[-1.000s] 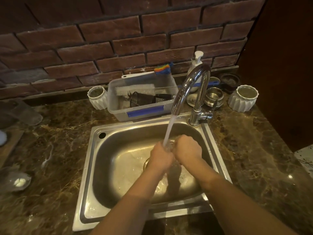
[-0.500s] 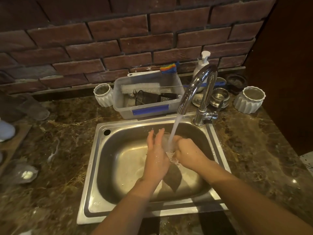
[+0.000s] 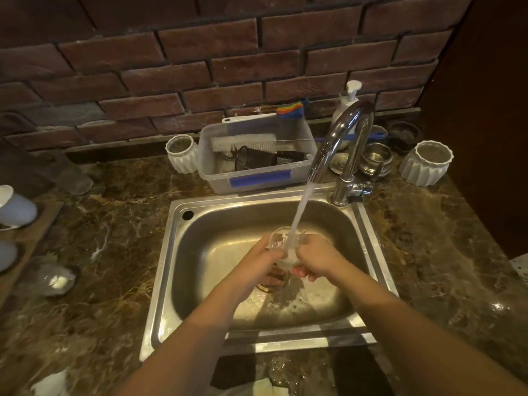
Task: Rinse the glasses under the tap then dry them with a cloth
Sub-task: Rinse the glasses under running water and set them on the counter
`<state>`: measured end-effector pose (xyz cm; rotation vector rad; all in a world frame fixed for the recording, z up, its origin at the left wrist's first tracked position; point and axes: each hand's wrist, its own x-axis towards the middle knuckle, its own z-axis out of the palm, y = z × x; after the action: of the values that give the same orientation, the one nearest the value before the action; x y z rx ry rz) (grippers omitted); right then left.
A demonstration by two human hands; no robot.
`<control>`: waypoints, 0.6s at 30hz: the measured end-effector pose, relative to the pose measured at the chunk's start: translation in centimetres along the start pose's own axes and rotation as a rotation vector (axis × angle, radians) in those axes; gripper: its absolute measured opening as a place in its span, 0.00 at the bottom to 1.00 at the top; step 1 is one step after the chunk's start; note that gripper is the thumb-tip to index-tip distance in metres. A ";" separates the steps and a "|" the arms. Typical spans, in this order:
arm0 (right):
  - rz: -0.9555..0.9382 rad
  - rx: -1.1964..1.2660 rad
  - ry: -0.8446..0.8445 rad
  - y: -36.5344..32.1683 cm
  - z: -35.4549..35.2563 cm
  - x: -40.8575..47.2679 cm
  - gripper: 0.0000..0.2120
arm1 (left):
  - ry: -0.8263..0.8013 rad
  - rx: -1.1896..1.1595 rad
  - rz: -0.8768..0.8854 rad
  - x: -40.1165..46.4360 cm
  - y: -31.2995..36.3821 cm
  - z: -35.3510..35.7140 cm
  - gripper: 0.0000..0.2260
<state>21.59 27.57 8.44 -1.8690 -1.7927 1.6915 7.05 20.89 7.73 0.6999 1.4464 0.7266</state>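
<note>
A clear glass (image 3: 283, 241) is held over the steel sink (image 3: 205, 252), tilted with its mouth toward the tap. Water runs from the chrome tap (image 3: 347, 144) straight into it. My left hand (image 3: 258, 262) grips the glass from the left and my right hand (image 3: 315, 260) grips it from the right. Most of the glass body is hidden between my fingers. A pale cloth (image 3: 265, 388) shows at the bottom edge of the view, on the counter in front of the sink.
Behind the sink stands a clear plastic tub (image 3: 257, 178) with a bottle brush. White ribbed pots (image 3: 183, 152) (image 3: 425, 164), metal bowls (image 3: 374, 161) and a soap pump (image 3: 347, 107) line the brick wall. Glasses (image 3: 65, 172) and pale cups on a wooden tray (image 3: 14, 210) sit left on the marble counter.
My left hand, which was open with straight fingers beside the stream, has closed round the glass. The glass now sits mouth up under the water.
</note>
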 end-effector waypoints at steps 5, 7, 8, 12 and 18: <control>0.031 0.031 -0.135 -0.6 -0.6 -1.0 0.13 | -0.093 0.129 0.180 -0.4 -1.3 -0.7 0.49; -0.013 0.031 -0.160 -0.8 -0.4 -1.4 0.13 | 0.027 0.229 0.286 -0.6 -1.3 -0.5 0.43; -0.035 0.033 -0.156 -0.8 -0.2 -1.5 0.13 | 0.084 0.258 0.319 -0.8 -1.2 -0.5 0.40; -0.134 0.075 -0.156 -0.6 0.7 -2.7 0.11 | 0.201 0.241 0.380 -2.1 -1.6 -0.8 0.36; -0.247 0.308 -0.244 -0.7 3.6 -5.7 0.15 | 0.439 0.161 0.352 -6.5 -1.9 -2.7 0.35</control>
<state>20.19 21.53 11.03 -1.3122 -1.6354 2.0262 4.38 14.57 10.14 0.9771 1.8173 1.0934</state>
